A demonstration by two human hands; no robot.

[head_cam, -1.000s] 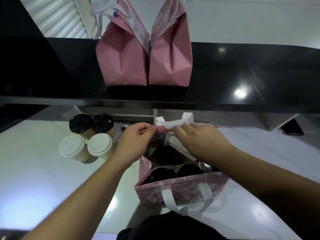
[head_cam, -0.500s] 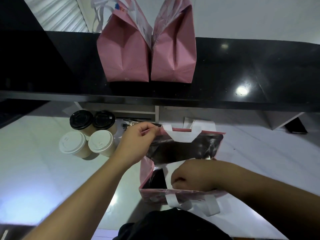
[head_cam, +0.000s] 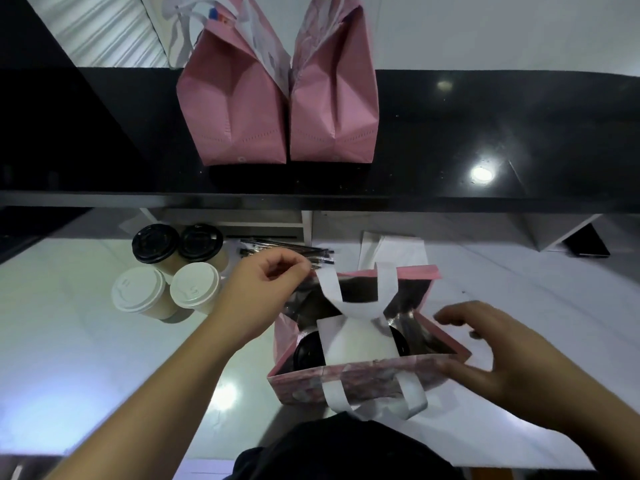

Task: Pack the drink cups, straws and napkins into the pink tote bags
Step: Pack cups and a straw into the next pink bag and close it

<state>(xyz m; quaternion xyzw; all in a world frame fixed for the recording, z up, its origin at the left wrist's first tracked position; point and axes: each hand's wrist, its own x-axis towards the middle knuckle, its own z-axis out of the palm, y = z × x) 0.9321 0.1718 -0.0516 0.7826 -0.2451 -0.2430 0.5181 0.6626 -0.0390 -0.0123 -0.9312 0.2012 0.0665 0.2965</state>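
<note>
Head view shows the open tote bag (head_cam: pixel 363 375), soft and floppy, on the white counter (head_cam: pixel 86 341), left hand (head_cam: pixel 263 289) pinching its far rim, right hand (head_cam: pixel 485 351) spread at its side, napkin (head_cam: pixel 353 344) light atop lidded cups (head_cam: pixel 308 351) inside.

I see four cups (head_cam: pixel 173 268) at centre left, an open tote (head_cam: pixel 363 372) lower centre, two totes (head_cam: pixel 277 109) standing upper centre.

No readable text anywhere; only a small red-and-blue mark on the far left bag (head_cam: pixel 232 109), too blurred to make out.
</note>
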